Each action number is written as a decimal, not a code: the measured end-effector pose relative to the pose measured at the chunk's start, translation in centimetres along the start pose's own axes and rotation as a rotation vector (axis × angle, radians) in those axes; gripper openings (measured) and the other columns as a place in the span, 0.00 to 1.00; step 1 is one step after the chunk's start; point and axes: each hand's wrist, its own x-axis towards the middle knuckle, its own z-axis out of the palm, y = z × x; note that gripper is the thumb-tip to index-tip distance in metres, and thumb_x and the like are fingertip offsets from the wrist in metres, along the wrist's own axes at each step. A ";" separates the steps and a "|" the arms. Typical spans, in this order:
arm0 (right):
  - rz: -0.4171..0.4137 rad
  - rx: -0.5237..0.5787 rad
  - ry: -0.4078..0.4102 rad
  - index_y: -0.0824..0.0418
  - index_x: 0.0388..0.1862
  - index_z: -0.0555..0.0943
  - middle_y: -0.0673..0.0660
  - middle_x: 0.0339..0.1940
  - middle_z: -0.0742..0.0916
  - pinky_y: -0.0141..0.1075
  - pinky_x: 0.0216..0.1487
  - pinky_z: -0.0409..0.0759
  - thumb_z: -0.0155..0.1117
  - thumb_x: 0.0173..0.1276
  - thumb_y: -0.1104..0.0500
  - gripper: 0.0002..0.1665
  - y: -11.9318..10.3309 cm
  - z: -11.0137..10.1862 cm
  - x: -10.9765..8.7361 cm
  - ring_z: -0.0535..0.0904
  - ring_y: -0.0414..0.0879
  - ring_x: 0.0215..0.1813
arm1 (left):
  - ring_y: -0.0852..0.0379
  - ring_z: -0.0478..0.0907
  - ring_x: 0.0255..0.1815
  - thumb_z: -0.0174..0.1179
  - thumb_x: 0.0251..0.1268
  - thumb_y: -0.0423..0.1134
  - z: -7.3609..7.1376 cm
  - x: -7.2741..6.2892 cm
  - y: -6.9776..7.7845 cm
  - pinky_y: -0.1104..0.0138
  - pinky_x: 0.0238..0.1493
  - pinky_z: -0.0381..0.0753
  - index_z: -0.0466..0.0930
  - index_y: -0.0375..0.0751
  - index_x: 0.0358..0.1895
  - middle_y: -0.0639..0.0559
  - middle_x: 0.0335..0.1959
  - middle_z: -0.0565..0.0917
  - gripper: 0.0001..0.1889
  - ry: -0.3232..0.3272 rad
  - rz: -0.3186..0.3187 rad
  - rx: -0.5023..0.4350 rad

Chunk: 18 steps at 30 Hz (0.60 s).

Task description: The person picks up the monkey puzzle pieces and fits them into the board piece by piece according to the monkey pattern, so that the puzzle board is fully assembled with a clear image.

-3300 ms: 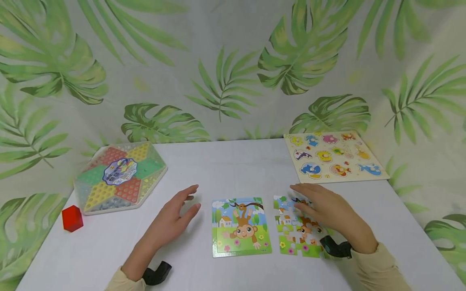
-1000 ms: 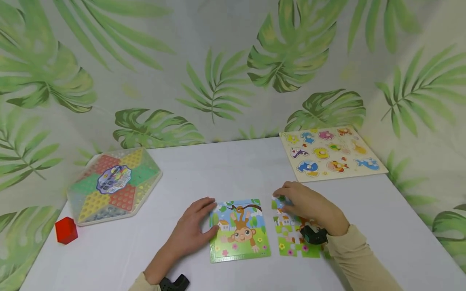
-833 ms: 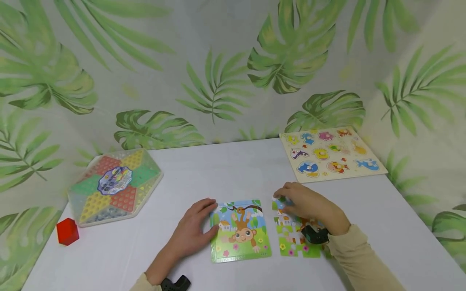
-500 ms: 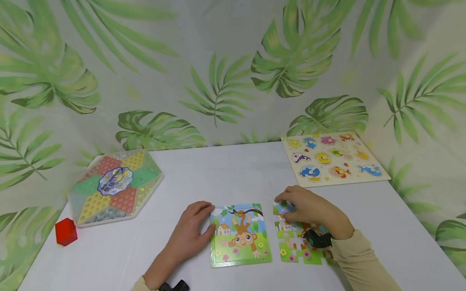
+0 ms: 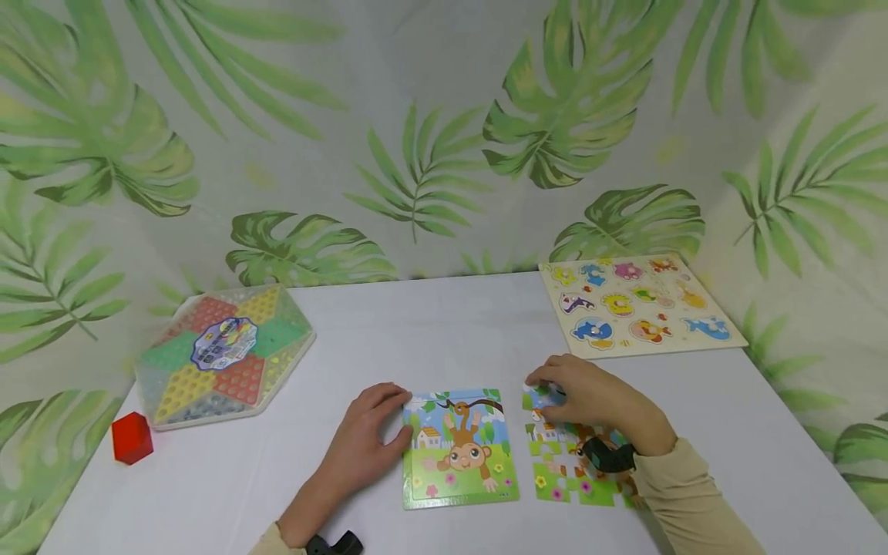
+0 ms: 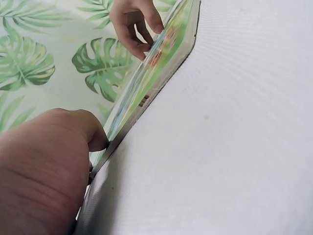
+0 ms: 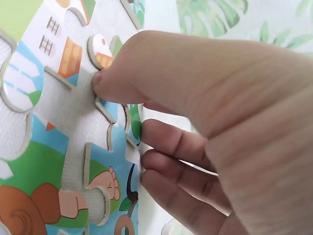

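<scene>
My left hand (image 5: 364,439) rests at the left edge of a square monkey puzzle board (image 5: 451,489), its thumb and fingertips touching the side. In the left wrist view the thumb (image 6: 98,139) meets the board's edge. My right hand (image 5: 597,397) is over a loosely laid set of monkey jigsaw pieces (image 5: 544,484), right of the board. Its thumb (image 7: 105,85) and bent fingers stand on either side of a blue and green puzzle piece (image 7: 108,110) in the top row, appearing to pinch it. The right hand hides part of the pieces.
A hexagonal Chinese checkers box (image 5: 229,354) lies at the left rear, with a red block (image 5: 132,438) before it. A wooden sea-animal peg board (image 5: 641,304) lies at the right rear. Leaf-patterned cloth (image 5: 444,139) hangs behind the white table (image 5: 416,324).
Since the earliest frame, the left hand has moved right to the board's edge. The right hand has lowered and curled its fingers at the top pieces. Both hands stay nearly still over the last second.
</scene>
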 end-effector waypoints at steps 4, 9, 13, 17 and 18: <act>0.033 0.007 0.004 0.56 0.58 0.86 0.47 0.49 0.86 0.40 0.49 0.83 0.77 0.61 0.53 0.25 0.0 -0.1 -0.2 0.80 0.41 0.48 | 0.47 0.77 0.64 0.73 0.57 0.38 0.0 0.2 0.1 0.49 0.68 0.76 0.85 0.37 0.57 0.48 0.58 0.82 0.23 0.001 0.007 -0.006; 0.042 0.027 0.019 0.57 0.57 0.86 0.48 0.47 0.85 0.36 0.45 0.82 0.77 0.61 0.55 0.25 -0.1 -0.4 -0.2 0.79 0.39 0.44 | 0.47 0.77 0.64 0.73 0.57 0.38 0.0 0.2 0.2 0.49 0.68 0.76 0.85 0.37 0.56 0.49 0.58 0.83 0.23 -0.002 -0.005 0.000; 0.029 0.043 0.024 0.57 0.57 0.86 0.47 0.46 0.84 0.35 0.43 0.82 0.77 0.61 0.55 0.24 -0.2 -0.5 -0.3 0.78 0.39 0.42 | 0.47 0.77 0.65 0.73 0.58 0.38 0.0 0.1 0.3 0.49 0.68 0.76 0.85 0.36 0.57 0.48 0.58 0.82 0.23 -0.015 -0.010 0.005; -0.005 0.054 0.043 0.56 0.57 0.86 0.47 0.46 0.84 0.35 0.42 0.82 0.76 0.62 0.55 0.24 -0.5 -0.6 -0.4 0.79 0.38 0.43 | 0.46 0.77 0.65 0.72 0.59 0.38 -0.1 0.1 0.4 0.48 0.68 0.75 0.84 0.35 0.58 0.47 0.59 0.82 0.23 -0.024 -0.011 0.013; -0.019 0.056 0.050 0.57 0.57 0.85 0.47 0.46 0.84 0.34 0.42 0.82 0.76 0.62 0.55 0.24 -0.5 -0.6 -0.3 0.79 0.39 0.43 | 0.46 0.77 0.65 0.72 0.59 0.38 -0.1 0.1 0.4 0.47 0.68 0.75 0.84 0.35 0.58 0.47 0.59 0.82 0.24 -0.025 -0.012 0.015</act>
